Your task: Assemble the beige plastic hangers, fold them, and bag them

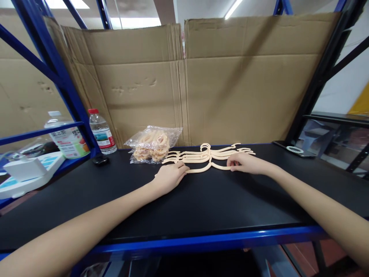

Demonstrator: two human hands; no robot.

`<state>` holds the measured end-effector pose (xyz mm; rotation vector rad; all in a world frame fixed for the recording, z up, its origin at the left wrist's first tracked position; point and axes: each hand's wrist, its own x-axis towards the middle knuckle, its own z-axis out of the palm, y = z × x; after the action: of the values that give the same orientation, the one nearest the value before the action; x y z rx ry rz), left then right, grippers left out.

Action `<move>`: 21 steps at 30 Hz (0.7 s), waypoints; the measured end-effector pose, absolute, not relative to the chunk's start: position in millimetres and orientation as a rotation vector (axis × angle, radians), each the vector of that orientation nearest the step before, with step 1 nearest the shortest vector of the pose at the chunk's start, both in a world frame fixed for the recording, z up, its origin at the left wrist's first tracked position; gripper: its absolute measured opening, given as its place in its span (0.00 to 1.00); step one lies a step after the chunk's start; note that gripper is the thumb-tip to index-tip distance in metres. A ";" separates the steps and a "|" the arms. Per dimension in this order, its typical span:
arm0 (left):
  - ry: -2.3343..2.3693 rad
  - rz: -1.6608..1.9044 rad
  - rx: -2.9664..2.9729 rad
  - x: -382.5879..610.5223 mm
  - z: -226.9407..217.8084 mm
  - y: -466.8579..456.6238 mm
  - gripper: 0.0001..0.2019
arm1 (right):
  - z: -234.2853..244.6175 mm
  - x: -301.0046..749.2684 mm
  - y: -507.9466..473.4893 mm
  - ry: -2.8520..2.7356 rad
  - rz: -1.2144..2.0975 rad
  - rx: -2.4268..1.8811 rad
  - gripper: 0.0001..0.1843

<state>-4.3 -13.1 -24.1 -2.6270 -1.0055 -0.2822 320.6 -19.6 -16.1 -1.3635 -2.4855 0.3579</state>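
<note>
Several cream-coloured hangers (198,156) lie side by side in a row on the black tabletop, with a curved hook at the far end of the row. The nearest hanger (198,170) lies between my two hands. My left hand (170,178) is closed at its left end, the fingertips on the arm and part of that end hidden beneath the hand. On the other side, my right hand (246,163) pinches the right arm of the same hanger between thumb and fingers. Behind my left hand sits a clear plastic bag (152,144) filled with cream-coloured pieces.
Cardboard panels (248,88) stand along the back. At the left are a red-capped water bottle (101,132), a larger labelled bottle (67,136), a small black object (100,160) and a white power strip (29,173). A white ring (294,149) lies on a dark flat object at right.
</note>
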 end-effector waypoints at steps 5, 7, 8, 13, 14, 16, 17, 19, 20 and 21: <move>-1.000 -0.262 -2.613 -4.4 -22.7 -13.7 0.12 | -14.1 319.4 -21.0 -2.492 0.342 -1.346 0.06; -0.981 -0.261 -2.615 -4.8 -21.8 -14.2 0.12 | -11.1 321.3 -22.0 -2.509 0.358 -1.363 0.06; -0.968 -0.264 -2.618 -5.1 -21.3 -14.6 0.12 | -9.2 323.0 -22.6 -2.519 0.371 -1.391 0.06; -0.922 -0.242 -2.618 -5.6 -19.6 -17.4 0.12 | -1.3 334.9 -24.8 -2.538 0.429 -1.569 0.10; -0.921 -0.231 -2.609 -5.3 -19.2 -18.1 0.11 | -0.5 336.7 -25.0 -2.546 0.436 -1.573 0.10; -0.917 -0.217 -2.585 -4.7 -18.0 -19.9 0.11 | 0.6 338.4 -25.5 -2.565 0.439 -1.572 0.11; -0.913 -0.212 -2.572 -4.4 -17.1 -21.0 0.10 | 1.0 338.5 -25.9 -2.575 0.433 -1.571 0.10; -0.904 -0.204 -2.552 -3.9 -14.4 -23.4 0.10 | 1.7 337.3 -27.1 -2.595 0.405 -1.557 0.08; -0.898 -0.200 -2.545 -3.8 -12.8 -24.9 0.09 | 2.0 336.2 -27.9 -2.602 0.385 -1.545 0.07; -0.892 -0.199 -2.541 -3.7 -11.1 -26.5 0.09 | 2.2 334.8 -28.9 -2.603 0.365 -1.532 0.07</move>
<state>-3.7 -26.5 -11.1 -2.5408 -0.8916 -0.1994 334.8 -28.9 2.2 -1.5324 -2.6033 0.3655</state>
